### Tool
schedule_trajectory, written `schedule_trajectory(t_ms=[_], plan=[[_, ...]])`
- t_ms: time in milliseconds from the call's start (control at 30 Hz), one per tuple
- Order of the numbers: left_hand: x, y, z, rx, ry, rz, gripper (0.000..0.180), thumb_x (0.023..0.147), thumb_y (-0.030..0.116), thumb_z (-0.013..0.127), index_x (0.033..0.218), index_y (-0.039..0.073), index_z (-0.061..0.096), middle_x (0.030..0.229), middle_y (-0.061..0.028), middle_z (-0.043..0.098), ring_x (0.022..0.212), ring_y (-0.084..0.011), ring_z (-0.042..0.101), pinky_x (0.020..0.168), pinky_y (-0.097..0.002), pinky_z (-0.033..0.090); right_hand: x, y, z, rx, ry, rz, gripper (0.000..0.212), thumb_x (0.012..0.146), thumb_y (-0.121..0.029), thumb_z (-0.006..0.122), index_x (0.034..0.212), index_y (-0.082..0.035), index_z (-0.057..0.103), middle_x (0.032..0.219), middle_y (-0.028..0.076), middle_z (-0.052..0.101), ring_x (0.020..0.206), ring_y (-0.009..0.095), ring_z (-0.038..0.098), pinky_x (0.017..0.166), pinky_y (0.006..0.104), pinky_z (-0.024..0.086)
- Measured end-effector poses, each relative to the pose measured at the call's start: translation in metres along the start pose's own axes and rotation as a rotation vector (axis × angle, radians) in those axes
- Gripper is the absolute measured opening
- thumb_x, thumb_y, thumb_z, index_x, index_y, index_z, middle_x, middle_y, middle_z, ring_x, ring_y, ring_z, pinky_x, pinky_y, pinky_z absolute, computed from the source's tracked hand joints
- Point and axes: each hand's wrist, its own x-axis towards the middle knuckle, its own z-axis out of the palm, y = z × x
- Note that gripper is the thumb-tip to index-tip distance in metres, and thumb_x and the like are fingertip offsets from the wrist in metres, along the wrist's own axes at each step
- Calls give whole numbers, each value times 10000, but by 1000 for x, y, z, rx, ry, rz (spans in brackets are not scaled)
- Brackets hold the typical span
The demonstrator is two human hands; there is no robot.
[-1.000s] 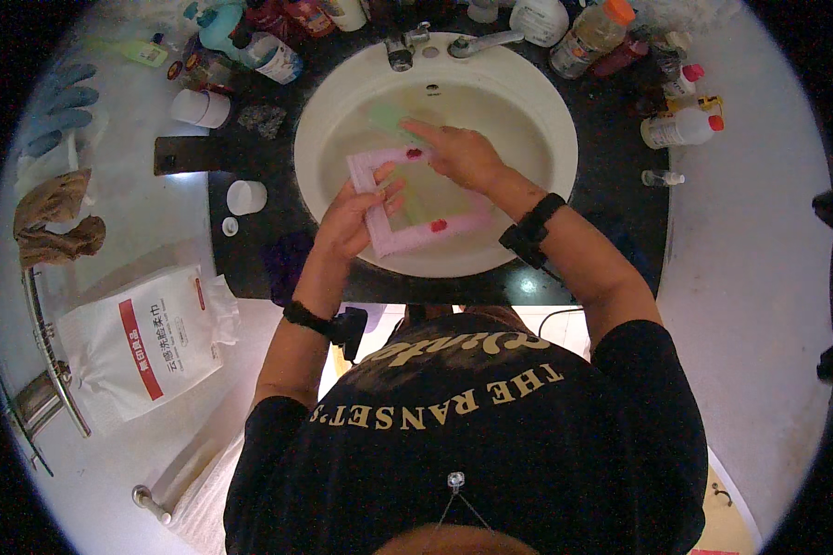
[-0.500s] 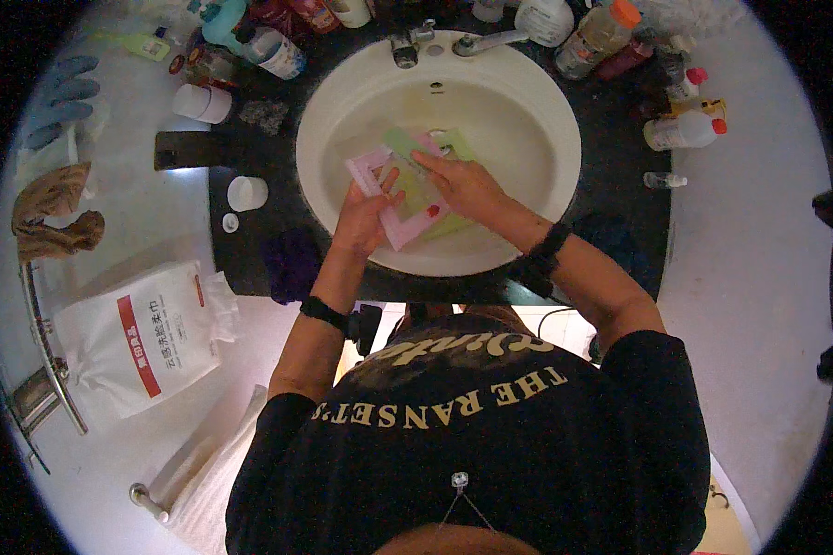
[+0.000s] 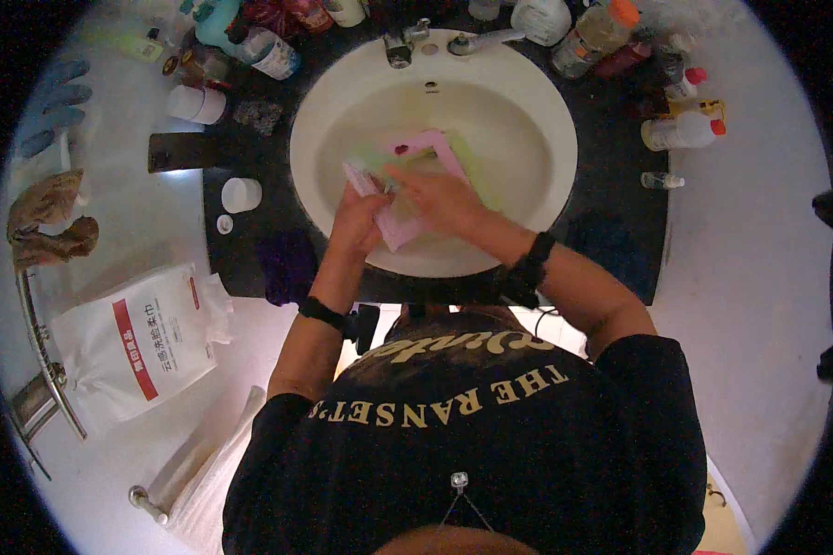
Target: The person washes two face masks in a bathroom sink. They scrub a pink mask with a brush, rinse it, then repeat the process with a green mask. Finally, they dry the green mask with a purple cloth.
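A pink rectangular frame (image 3: 396, 231) with an open middle is tilted over the washbasin (image 3: 528, 185). My left hand (image 3: 356, 220) grips its left side, fingers wrapped round the edge. Across it lies my right hand (image 3: 440, 199), blurred by motion, with a pale green flat piece (image 3: 368, 155) at its fingertips; its exact kind cannot be made out. A dark red spot (image 3: 401, 149) shows on the frame's far side. Beneath and to the right, a light green frame (image 3: 479, 171) rests in the basin, partly covered by the pink one.
Behind the basin are a faucet (image 3: 398, 51) and a spray head (image 3: 463, 43). Bottles (image 3: 590, 42) crowd the black counter's far edge. A phone (image 3: 178, 153), a white jar (image 3: 241, 195) and a dark purple cloth (image 3: 285, 264) lie left. A tissue pack (image 3: 143, 347) hangs at left.
My right hand has moved slightly left and nearer, carrying the pale green piece toward the pink frame's left side. The left hand keeps its grip.
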Motion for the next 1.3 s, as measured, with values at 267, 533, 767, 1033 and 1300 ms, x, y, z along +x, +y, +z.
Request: schedule_trajectory(t_ms=[267,533,767,1033,1300], plan=[[17,-12,-21,-62,-35,41,639,761,-142,526,1353,65,397,1277,-99,505,1267,-255,478,1068,-401,405,-7,11,0,-34,-31,24,575,832,-136,608,1386,-177,461,1147,156,646,875,348,677,732,458,548],[13,-11,-20,-93,-51,1,630,748,-140,453,1347,48,389,1334,-115,473,1277,-267,454,1091,-426,372,-14,0,-7,122,-84,33,506,872,-139,563,1368,-177,473,994,165,677,799,374,671,702,493,537],[19,-13,-32,-150,-12,-7,625,751,-124,451,1349,50,392,1269,-110,516,1260,-272,473,1069,-441,393,-13,-22,-2,53,-160,228,499,901,-161,528,1392,-194,443,873,198,678,786,373,669,676,494,532],[11,-14,-32,-230,-68,8,550,794,-92,460,1331,21,419,1316,-126,498,1210,-281,497,1082,-452,370,-9,-5,-3,-125,-28,237,455,928,-167,542,1378,-214,488,968,195,666,828,369,652,739,445,514],[15,-11,-39,-295,-97,-27,435,1035,374,371,1311,52,471,1311,-116,518,1190,-282,498,1066,-439,374,-28,-10,21,73,-150,6,506,912,-212,550,1405,-218,434,894,191,668,782,381,654,664,493,514]])
